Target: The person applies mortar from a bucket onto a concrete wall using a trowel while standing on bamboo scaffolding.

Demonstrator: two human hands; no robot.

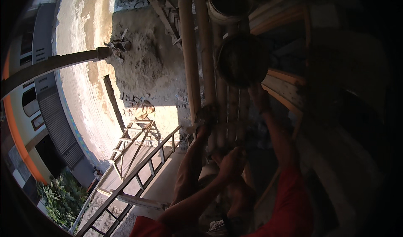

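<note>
My right hand (258,96) reaches forward to the near rim of a dark round bucket (242,60), its fingers curled at the edge. The bucket stands on bamboo poles, and its contents are too dark to make out. Close to my body, my left hand (233,162) is closed in a fist above the poles; whatever lies inside it is hidden. A second bucket (230,3), paler on the outside, stands just beyond the first. My bare leg (189,165) is beside my left forearm, with the foot on the poles.
Long bamboo poles (194,64) run away from me, high above the ground. A ladder (138,180) leans at the lower left, near a wooden trestle (132,142). Below lies a heap of earth (140,52). An orange-edged wooden frame (281,75) borders the shaded right side.
</note>
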